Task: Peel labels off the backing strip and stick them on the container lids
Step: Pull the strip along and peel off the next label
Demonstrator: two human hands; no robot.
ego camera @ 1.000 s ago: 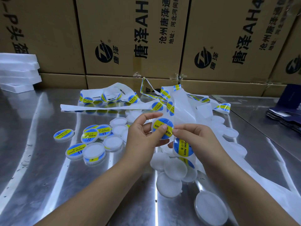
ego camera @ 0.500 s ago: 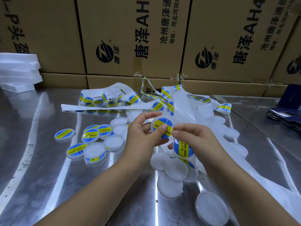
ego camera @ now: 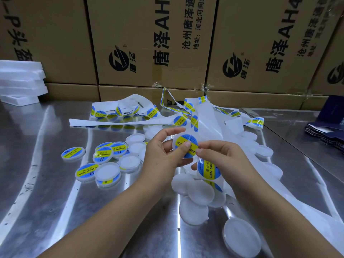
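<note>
A lid point(ego camera: 176, 141) is gripped by its rim in the left hand point(ego camera: 163, 157), the thumb pressed on its blue-and-yellow label point(ego camera: 186, 140). The label's right edge is touched by the right hand point(ego camera: 225, 157), whose curled fingers hold the backing strip point(ego camera: 210, 127). Open steel table point(ego camera: 46, 192) lies left of the labelled lids point(ego camera: 104, 157); bare lids point(ego camera: 201, 194) crowd the near right. The far edge is walled by cartons point(ego camera: 149, 43).

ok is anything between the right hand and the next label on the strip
Nothing visible. The next label sits exposed on the backing strip just below the right hand, which touches the labelled lid that the left hand grips.
</note>
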